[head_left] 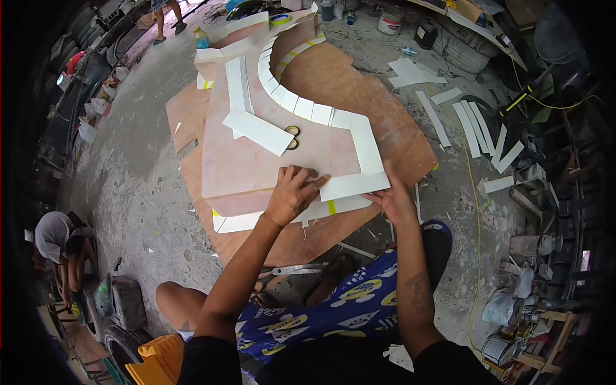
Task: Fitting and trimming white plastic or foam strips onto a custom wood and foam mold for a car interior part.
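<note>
A white card strip lies along the near edge of a large pale pink panel. My left hand has its fingers curled, with the thumb pressing on the strip's left end. At the strip's right end, my right hand pinches the corner, thumb above and fingers at the near edge. Another white strip runs up the panel's right side, meeting a curved row of short white pieces. Two rolls of tape rest on the panel beside a loose white strip.
Brown board lies under the panel on the concrete floor. Scissors lie near my legs. Several cut white strips are at right, crossed by a yellow cord. A person crouches at left; another person's legs show far off.
</note>
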### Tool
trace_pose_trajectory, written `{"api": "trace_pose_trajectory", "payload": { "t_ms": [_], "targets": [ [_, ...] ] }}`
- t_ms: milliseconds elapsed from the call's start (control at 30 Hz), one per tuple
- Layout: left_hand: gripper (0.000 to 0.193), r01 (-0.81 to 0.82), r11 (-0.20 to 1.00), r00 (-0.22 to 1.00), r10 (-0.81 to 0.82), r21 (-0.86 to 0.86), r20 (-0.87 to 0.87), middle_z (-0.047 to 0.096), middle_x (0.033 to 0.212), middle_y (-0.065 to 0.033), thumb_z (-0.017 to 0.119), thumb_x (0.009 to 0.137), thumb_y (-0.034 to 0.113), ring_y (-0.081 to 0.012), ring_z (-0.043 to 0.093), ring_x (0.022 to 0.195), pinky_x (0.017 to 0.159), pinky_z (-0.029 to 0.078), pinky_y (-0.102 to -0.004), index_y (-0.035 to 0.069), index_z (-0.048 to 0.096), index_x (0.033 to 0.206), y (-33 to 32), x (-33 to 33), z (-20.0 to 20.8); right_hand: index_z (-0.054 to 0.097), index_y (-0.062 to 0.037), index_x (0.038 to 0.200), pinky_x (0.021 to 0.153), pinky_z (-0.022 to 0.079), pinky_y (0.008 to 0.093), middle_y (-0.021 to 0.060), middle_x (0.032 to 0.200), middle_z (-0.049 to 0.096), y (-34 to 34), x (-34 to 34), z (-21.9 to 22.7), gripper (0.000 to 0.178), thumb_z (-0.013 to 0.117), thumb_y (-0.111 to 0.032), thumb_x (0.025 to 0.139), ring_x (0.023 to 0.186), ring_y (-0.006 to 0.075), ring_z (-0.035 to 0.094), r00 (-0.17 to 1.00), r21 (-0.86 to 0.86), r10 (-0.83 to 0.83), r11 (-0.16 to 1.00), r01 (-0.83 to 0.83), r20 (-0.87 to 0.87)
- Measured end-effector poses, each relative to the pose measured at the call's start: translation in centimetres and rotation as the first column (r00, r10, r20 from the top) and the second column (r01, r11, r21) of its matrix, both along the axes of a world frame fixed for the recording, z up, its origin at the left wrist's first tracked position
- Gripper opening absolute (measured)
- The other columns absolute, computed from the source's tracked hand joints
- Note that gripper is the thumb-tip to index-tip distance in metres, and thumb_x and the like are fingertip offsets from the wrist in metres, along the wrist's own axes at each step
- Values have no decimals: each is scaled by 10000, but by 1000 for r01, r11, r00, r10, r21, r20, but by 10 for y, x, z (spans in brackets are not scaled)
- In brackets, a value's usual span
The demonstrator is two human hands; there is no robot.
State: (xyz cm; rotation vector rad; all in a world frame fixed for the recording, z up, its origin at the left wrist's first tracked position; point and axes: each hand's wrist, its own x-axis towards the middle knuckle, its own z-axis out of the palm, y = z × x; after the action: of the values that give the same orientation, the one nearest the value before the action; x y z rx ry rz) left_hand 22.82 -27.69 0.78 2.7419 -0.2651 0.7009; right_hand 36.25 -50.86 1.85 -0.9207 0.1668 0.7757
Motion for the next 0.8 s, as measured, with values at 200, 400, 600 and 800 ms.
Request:
{"api": "trace_pose_trajectory", "payload": {
  "t_ms": [200,400,600,800],
  "targets": [
    [459,-6,1000,999,5,26,37,564,1044,-37,711,753,123,-248,497,967,857,395,-381,191,671,1205,0,1,0,628,79,1072,648,634,370,156,983,669,21,2,2,373,773,-141,808,829,257,694,969,-281,105,959,-39,225],
    [417,22,1000,1000,-23,17,21,550,1065,-33,667,802,138,-250,486,981,863,381,-393,169,654,1218,0,1,2,608,83,1090,668,634,391,157,982,667,10,26,2,436,790,-178,791,850,269,691,948,-389,271,901,-190,166],
    [425,19,1000,1000,-20,16,24,550,1066,-36,674,795,136,-251,486,983,861,384,-390,164,656,1219,0,0,3,570,99,1105,710,620,393,150,980,663,10,55,1,507,828,-112,722,874,270,681,895,-425,444,819,-385,46],
    [443,51,999,998,-51,2,19,550,1066,-36,678,793,125,-251,482,982,860,386,-392,168,650,1232,0,2,6,615,80,1053,768,559,302,153,977,677,14,73,-8,461,840,-28,666,888,239,681,871,-525,480,770,-362,102]
  ]
}}
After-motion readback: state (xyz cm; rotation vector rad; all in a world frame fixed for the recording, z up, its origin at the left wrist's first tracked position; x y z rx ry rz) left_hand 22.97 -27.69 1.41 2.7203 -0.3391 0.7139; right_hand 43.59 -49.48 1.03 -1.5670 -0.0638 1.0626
